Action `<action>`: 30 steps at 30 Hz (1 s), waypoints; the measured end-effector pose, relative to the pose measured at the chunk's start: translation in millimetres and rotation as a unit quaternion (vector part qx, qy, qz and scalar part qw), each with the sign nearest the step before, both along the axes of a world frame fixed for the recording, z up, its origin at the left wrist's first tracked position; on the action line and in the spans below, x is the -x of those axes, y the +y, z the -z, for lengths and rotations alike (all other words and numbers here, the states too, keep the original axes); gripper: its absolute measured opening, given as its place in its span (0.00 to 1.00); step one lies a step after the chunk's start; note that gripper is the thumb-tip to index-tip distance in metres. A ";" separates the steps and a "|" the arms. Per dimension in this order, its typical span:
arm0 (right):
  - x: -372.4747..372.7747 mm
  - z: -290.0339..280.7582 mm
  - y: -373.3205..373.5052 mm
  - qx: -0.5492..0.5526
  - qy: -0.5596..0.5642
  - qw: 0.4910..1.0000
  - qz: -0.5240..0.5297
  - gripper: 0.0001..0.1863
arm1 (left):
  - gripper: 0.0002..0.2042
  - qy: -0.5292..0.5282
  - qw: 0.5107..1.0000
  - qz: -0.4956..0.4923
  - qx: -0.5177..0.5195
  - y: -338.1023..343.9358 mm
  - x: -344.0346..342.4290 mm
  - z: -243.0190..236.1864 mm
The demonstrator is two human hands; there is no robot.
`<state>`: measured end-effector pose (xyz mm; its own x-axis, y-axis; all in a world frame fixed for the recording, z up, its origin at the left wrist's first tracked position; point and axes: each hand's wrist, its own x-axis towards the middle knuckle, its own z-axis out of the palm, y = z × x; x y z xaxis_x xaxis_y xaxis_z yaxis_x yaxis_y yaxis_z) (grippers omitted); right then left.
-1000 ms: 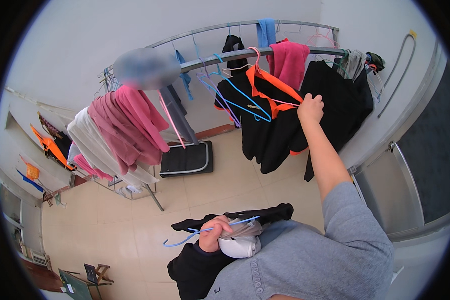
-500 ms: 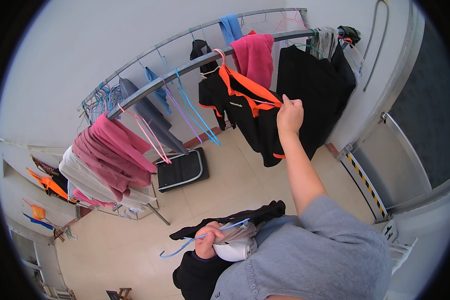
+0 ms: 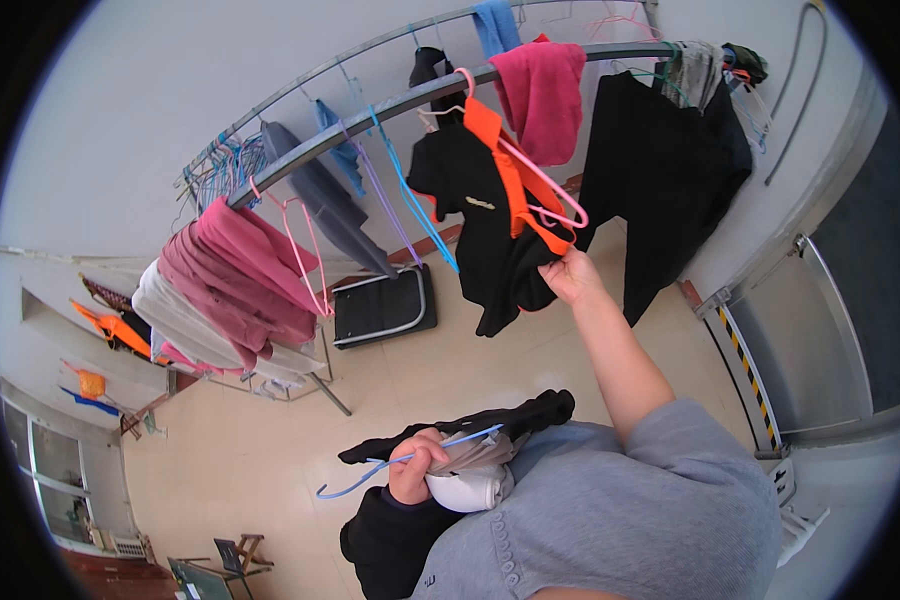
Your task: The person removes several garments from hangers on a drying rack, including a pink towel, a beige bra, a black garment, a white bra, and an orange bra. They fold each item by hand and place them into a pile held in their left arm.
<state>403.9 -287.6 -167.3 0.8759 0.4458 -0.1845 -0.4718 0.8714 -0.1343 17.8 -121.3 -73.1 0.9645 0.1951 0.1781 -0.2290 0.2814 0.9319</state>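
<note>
My right hand (image 3: 570,277) reaches out and pinches the orange collar edge of a black short-sleeved shirt (image 3: 475,180). The shirt hangs from a pink hanger (image 3: 550,187) hooked over the rail; one arm of the hanger sticks out bare from the neck opening. Close to my body, my left hand (image 3: 415,468) is closed around a blue hanger (image 3: 355,488). Beside it a bundle rests against me: a black garment (image 3: 480,424), a grey cloth (image 3: 462,457) and a white piece (image 3: 470,490). The fingers hide part of how the bundle is held.
The curved metal rail (image 3: 390,110) carries a magenta cloth (image 3: 542,100), black trousers (image 3: 635,170), empty blue and purple hangers, and pink and white cloths (image 3: 235,300) at its left. A folded black frame (image 3: 385,308) lies on the floor. A metal door (image 3: 785,330) is at right.
My right hand has drawn the shirt's near shoulder down off the pink hanger, baring one hanger arm. My left hand keeps its hold. The view has shifted slightly.
</note>
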 end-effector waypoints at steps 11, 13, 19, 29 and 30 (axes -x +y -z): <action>-180.4 124.7 -0.9 0.018 -0.190 0.981 0.016 0.13 | 0.18 -0.010 0.998 0.067 0.016 -7.3 -28.5 -7.6; -73.2 18.4 131.2 0.135 -0.146 0.979 -0.045 0.14 | 0.18 0.030 0.997 -0.069 0.017 -9.6 18.3 0.6; -130.3 -4.2 135.0 0.167 -0.093 0.981 0.021 0.14 | 0.18 0.038 0.998 -0.054 0.015 -9.2 13.0 -0.5; -185.6 96.9 159.2 0.279 0.011 0.960 -0.007 0.10 | 0.19 0.053 0.994 -0.086 0.028 -9.2 19.8 1.3; -171.1 101.2 165.4 0.283 0.022 0.959 -0.026 0.10 | 0.20 0.059 0.993 -0.101 0.030 -10.9 23.8 1.4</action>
